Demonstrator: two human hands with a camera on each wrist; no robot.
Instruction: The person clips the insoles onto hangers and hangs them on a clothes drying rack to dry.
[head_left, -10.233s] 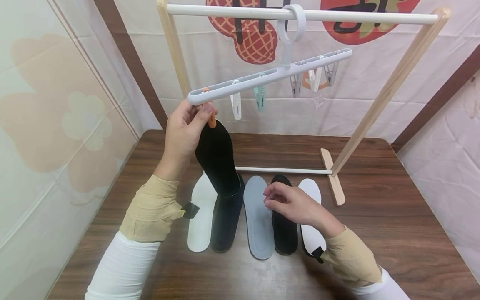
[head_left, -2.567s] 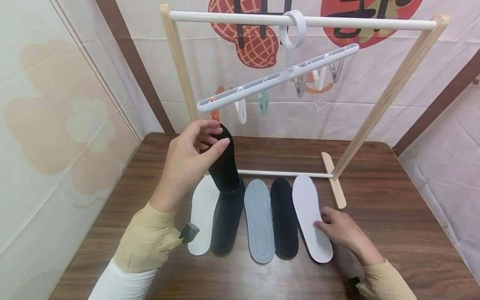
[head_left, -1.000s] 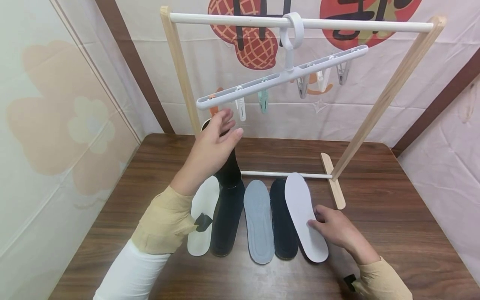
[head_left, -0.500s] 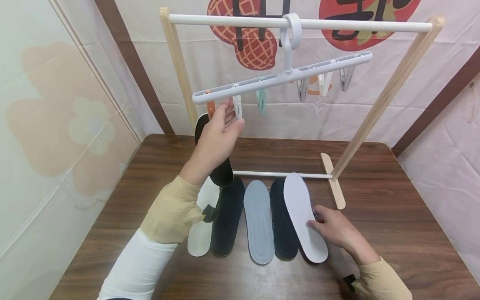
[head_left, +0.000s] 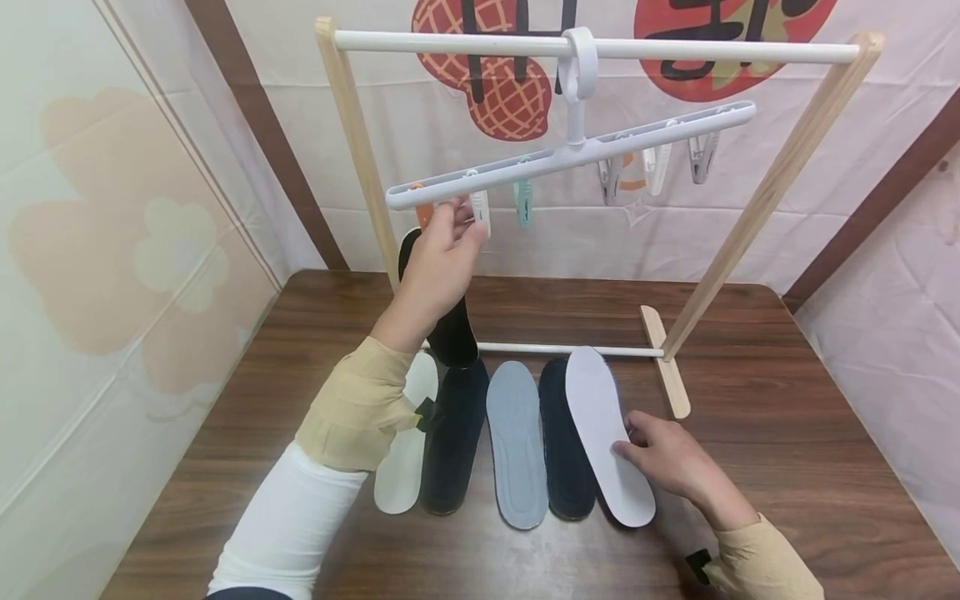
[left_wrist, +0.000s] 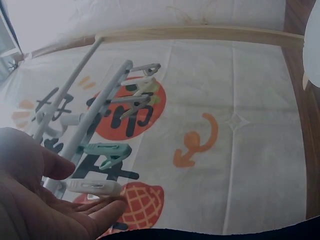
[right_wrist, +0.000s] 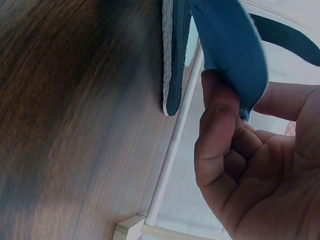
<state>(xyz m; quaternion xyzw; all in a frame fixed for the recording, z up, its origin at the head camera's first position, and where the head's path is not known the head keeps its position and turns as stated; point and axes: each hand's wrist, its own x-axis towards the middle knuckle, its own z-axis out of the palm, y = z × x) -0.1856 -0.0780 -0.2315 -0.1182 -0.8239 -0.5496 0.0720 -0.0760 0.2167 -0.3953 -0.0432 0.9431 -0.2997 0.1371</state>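
While the right hand point(head_left: 671, 458) pinches a white-topped insole point(head_left: 603, 433) by its long edge, perhaps to leave the broad face free, that insole overlaps a navy-black insole point(head_left: 567, 450) in the head view; the left hand point(head_left: 438, 267) has a loose, unclosed grip, fingers beside the white clip point(head_left: 481, 214); the orange clip point(head_left: 423, 215) suspends a black insole point(head_left: 453, 333), presumably for airing; the slotted hanger point(head_left: 540, 169) bears more clips; a grey insole point(head_left: 517, 442) lies on the tabletop point(head_left: 787, 458); no container shows.
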